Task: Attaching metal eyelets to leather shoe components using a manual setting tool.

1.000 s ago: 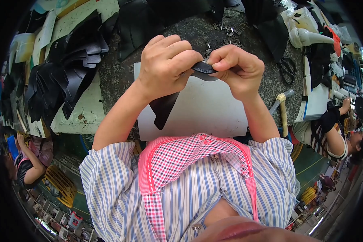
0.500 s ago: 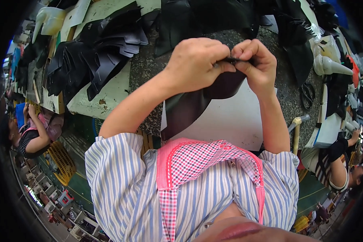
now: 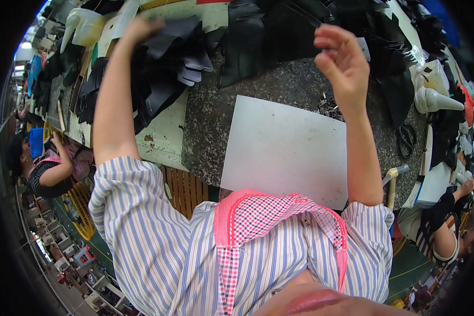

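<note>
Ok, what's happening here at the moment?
The left hand, blurred, is at the stack of black sheets; whether it grips one is unclear. The right hand is raised and half open, seemingly holding nothing. A pale board lies on the speckled worktop, with small metal parts near its far right corner.

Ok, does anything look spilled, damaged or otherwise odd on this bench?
Small metal pieces lie loose in a scatter on the speckled tabletop, just beyond the white sheet, rather than in a container. The pale board at left has a brown blotch, perhaps worn or stained.
</note>
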A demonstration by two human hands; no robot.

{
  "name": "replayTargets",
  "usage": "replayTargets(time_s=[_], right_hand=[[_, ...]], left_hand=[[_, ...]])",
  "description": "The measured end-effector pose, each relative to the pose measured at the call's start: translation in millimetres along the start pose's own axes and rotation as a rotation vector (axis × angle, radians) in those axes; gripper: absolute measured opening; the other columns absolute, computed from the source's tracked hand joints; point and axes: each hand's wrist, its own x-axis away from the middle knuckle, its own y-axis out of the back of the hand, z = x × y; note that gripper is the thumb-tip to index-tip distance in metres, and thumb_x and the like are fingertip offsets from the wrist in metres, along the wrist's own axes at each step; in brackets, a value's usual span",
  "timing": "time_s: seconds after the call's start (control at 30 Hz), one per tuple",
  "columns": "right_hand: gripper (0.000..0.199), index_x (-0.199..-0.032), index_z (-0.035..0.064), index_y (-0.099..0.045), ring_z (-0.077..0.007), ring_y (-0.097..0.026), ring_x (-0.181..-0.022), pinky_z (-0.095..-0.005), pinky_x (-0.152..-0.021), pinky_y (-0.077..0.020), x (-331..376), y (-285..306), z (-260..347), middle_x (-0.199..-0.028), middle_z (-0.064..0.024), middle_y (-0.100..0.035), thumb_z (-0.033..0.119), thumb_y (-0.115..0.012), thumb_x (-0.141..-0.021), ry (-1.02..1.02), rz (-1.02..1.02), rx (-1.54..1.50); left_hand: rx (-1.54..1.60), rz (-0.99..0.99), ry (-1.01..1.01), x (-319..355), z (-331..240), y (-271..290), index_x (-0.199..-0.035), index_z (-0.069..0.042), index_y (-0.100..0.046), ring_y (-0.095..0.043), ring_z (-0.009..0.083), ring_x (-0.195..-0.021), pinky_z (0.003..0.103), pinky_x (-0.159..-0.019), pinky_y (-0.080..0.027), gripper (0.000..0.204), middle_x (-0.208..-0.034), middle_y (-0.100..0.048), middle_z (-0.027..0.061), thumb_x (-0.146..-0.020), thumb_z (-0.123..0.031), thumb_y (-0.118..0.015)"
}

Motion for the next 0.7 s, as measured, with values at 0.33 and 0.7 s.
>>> replayTargets(time_s=[0.33,0.7], right_hand=[[0.017,-0.090,0.0043,-0.061,-0.0082,-0.055,-0.073,-0.0197,-0.065,-0.0433,43.9,35.4,-20.8,-0.083,-0.0016,-0.061,0.006,-0.063,-0.073,-0.256,-0.040,0.205],[0.020,-0.089,0.0104,-0.057,-0.0191,-0.057,-0.080,-0.0323,-0.064,-0.0447,60.2,44.1,-37.4,-0.083,-0.0014,-0.058,0.018,-0.064,-0.072,-0.235,0.294,1.132]], left_hand=[[0.636,-0.054,-0.097,-11.5,-172.4,206.8,-0.115,-0.014,-0.054,-0.054,0.0219,-0.092,0.029,-0.081,-0.040,0.048,-0.093,-0.056,0.0120,-0.071,-0.029,-0.066],[0.258,0.433,0.018,90.0,-145.8,185.5,-0.088,-0.007,-0.061,-0.047,0.0249,-0.098,0.031,-0.083,-0.042,0.030,-0.111,-0.052,0.0036,-0.059,0.004,-0.058]])
